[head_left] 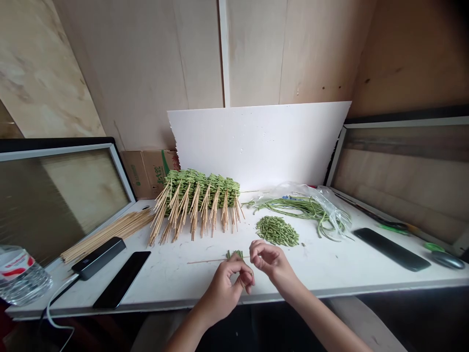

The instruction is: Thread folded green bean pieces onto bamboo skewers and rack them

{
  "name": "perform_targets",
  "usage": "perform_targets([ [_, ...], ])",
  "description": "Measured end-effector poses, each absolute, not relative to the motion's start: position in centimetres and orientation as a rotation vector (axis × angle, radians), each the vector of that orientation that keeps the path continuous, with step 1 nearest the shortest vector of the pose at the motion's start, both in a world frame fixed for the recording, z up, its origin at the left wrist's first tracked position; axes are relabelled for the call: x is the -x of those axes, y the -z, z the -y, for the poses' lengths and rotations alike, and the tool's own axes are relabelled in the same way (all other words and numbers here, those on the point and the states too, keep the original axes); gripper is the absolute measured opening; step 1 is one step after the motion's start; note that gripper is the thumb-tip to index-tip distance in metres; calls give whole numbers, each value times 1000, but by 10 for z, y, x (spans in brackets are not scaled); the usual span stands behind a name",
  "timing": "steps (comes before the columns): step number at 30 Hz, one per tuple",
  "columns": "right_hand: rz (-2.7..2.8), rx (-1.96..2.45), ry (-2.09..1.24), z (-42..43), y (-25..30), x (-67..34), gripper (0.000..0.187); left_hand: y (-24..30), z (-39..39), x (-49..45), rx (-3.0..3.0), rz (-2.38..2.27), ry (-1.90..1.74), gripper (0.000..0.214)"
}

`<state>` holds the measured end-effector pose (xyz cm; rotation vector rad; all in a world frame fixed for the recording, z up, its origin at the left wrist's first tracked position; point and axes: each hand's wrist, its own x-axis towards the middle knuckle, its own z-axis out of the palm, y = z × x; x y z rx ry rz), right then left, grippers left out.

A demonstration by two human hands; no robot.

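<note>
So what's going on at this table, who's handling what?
One person works at a white table. The left hand pinches a thin wooden skewer carrying a few green bean pieces; the right hand is curled at its tip, its grip unclear. A pile of cut beans and long beans in a bag lie just behind, with a stack of filled skewers and bare sticks further left.

The surface (176, 278) is seen as matt white, faintly scuffed. The skewers (110, 233) are of pale, dry wood. Glossy black is shown by the phone (122, 285), clear crinkled plastic by the bag (322, 200), and rough matt plywood by the walls (154, 58).
</note>
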<state>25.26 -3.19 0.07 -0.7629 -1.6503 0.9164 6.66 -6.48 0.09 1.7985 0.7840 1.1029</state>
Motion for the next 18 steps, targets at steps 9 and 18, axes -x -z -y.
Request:
perform_targets([
  [9,2016,1328,-130,-3,39,-286,24,18,28,-54,-1368,-862,-1257,44],
  [18,1853,1035,-798,24,14,-257,28,17,29,-54,-1451,-969,-1267,46],
])
